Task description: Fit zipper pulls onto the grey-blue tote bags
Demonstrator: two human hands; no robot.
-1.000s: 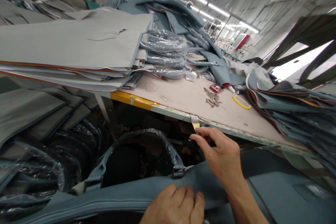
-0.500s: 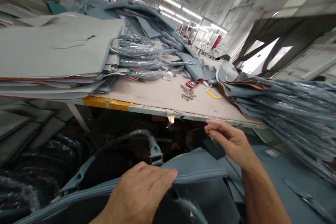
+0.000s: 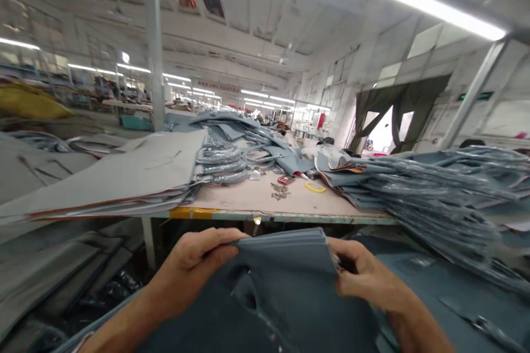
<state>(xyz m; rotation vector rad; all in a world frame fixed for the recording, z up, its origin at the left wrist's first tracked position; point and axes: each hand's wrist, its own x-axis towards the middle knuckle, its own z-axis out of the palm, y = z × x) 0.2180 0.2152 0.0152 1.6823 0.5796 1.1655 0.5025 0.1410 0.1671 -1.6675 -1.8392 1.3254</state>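
Note:
A blue-grey bag piece fills the lower middle of the head view, its top edge raised just below the table edge. My left hand pinches that edge at its left part, thumb and fingers pressed together. At the right corner my right hand grips the same piece, fingers curled round its side edge. A strap loop wrapped in clear plastic hangs on the front of the piece between the hands.
Beyond the hands stands a table with small metal parts, a red box and a yellow ring. Stacked panels lie left; plastic-wrapped straps overhang at right.
The view has tilted up and levelled. My right hand, apart from the piece before, has taken hold of its right corner. The left hand has shifted its hold, and the top edge is raised.

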